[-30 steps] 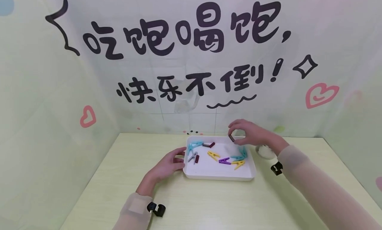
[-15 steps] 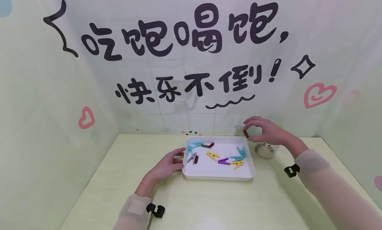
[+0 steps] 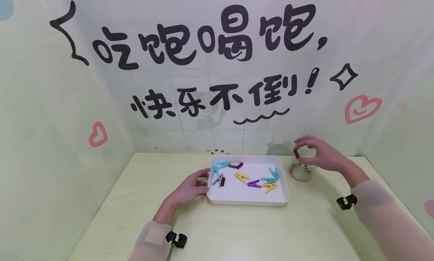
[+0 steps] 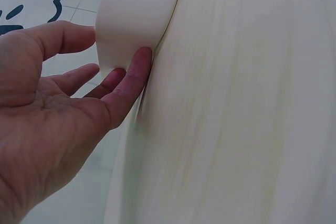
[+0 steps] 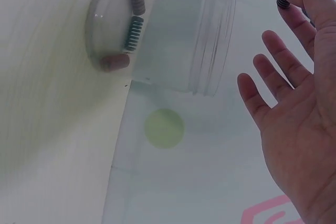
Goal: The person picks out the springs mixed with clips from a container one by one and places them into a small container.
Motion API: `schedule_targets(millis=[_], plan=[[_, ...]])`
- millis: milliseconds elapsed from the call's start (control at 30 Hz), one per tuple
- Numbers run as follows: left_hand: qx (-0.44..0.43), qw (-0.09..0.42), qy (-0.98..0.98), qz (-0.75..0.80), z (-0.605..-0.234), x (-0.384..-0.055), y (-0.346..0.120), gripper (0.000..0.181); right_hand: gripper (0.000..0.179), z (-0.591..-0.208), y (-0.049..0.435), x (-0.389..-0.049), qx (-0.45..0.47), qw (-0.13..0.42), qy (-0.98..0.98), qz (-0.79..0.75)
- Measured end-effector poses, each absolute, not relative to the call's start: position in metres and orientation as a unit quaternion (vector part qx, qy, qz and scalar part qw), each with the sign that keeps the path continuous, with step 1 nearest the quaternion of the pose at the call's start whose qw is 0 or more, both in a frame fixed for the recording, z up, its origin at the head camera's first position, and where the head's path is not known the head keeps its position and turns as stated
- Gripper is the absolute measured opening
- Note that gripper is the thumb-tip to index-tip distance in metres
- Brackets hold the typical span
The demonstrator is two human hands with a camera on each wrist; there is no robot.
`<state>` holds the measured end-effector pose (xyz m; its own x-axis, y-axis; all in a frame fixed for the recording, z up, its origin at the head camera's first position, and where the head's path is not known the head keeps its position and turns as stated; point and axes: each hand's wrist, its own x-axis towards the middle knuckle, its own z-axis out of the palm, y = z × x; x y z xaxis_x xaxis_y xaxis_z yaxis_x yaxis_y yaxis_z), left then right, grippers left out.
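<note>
My right hand (image 3: pixel 318 153) pinches a small dark coil spring (image 5: pixel 283 0) between thumb and index finger, its other fingers spread. It is over the mouth of a clear jar (image 3: pixel 301 174), which holds a few small springs (image 5: pixel 134 33) and a reddish-brown piece (image 5: pixel 115 62) in the right wrist view. My left hand (image 3: pixel 190 187) rests its fingertips against the left wall of a white tray (image 3: pixel 247 202); in the left wrist view the fingers touch the tray's outer side (image 4: pixel 136 14).
Inside the tray lie yellow (image 3: pixel 241 176), purple (image 3: pixel 254 183), blue (image 3: pixel 222 164) and grey (image 3: pixel 218 179) clothespins, plus a spring (image 3: pixel 233 165) and dark red pieces (image 3: pixel 222 182). A printed cloth wall (image 3: pixel 203 140) stands behind the wooden table (image 3: pixel 244 231).
My right hand has moved right with the spring, from above the tray to over the jar. The left hand has stayed at the tray's side.
</note>
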<state>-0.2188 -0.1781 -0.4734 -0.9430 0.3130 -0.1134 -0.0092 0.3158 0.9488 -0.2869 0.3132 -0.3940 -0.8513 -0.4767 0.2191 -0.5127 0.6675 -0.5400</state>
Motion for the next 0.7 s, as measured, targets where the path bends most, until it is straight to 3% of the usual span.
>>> schedule_targets(millis=[533,700], plan=[[0.092,0.142,0.797,0.579,-0.472,-0.218,-0.178,0.067,0.03,-0.425,0.345,-0.276,0.247,0.049,-0.912,0.324],[0.09,0.144,0.799,0.577,-0.471,-0.218,-0.178,0.067,0.044,-0.428,0.347,-0.273,0.234,0.048,-0.91,0.339]])
